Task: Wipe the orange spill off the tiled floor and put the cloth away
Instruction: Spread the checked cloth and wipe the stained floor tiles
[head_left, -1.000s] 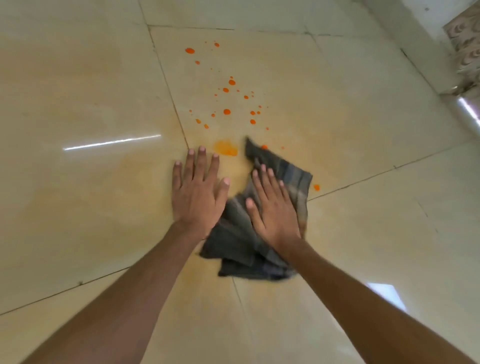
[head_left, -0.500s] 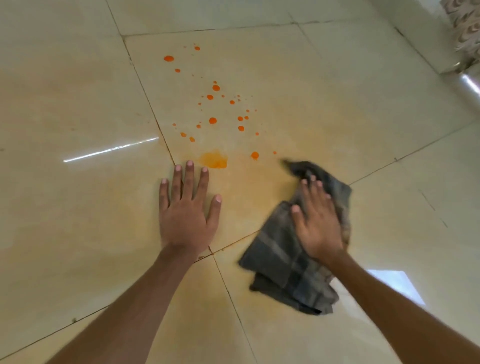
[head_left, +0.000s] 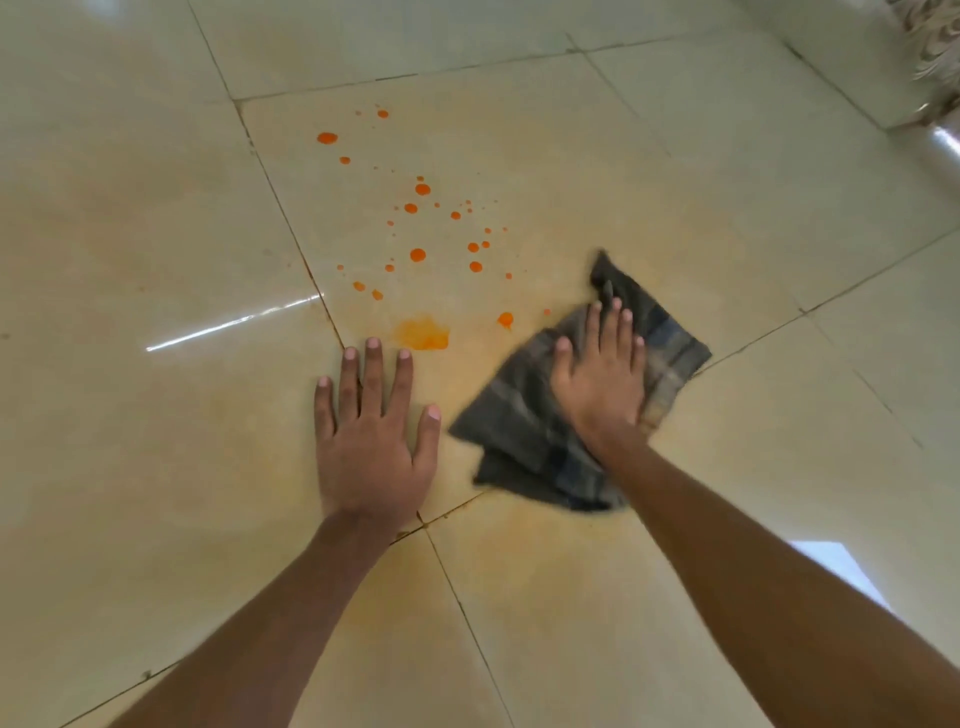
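Orange drops (head_left: 418, 254) are scattered over one beige tile of the floor (head_left: 156, 467), with a paler orange smear (head_left: 422, 334) at their near edge. A dark grey checked cloth (head_left: 519, 421) lies crumpled on the floor just right of the smear. My right hand (head_left: 602, 379) presses flat on top of the cloth, fingers spread and pointing away from me. One larger drop (head_left: 505, 318) sits just left of the cloth's far edge. My left hand (head_left: 371, 441) rests flat on the bare tile, fingertips just short of the smear, holding nothing.
A pale wall base (head_left: 857, 62) runs along the far right, with patterned fabric (head_left: 935, 47) in the top right corner. Grout lines cross under my hands. Glossy tiles extend on all sides, with a faint yellowish film on those around the cloth.
My right hand first swept the cloth to the right, away from my left hand, then pushed it forward and slightly left toward the drops. My left hand has stayed put.
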